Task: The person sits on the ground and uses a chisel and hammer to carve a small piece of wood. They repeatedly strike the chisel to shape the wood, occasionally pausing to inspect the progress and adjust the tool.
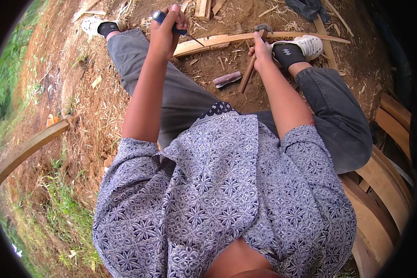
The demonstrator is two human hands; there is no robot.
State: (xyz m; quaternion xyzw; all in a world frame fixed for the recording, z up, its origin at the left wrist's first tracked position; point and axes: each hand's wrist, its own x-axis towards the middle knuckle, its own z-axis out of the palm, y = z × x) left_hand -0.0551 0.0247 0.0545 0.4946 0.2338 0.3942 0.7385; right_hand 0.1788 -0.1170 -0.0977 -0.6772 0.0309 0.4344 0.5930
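Note:
A screwdriver [180,32] with a thick blue handle and a thin dark shaft is closed in my left hand [166,33]. Its tip points down at the left part of a long pale wood strip [243,37] on the ground; whether it touches the wood I cannot tell. My right hand [262,52] grips a hammer [247,76] by its brown wooden handle, near the head. The hammer's metal head lies over the strip, close to my right shoe [310,47], and the handle's end slants back toward me.
Between my legs a small pinkish wrapped packet [227,79] lies on brown soil strewn with shavings. Wood offcuts [203,9] and a dark cloth [309,8] are at the far side. Curved boards [377,208] pile up at my right; a curved beam [28,150] extends at my left.

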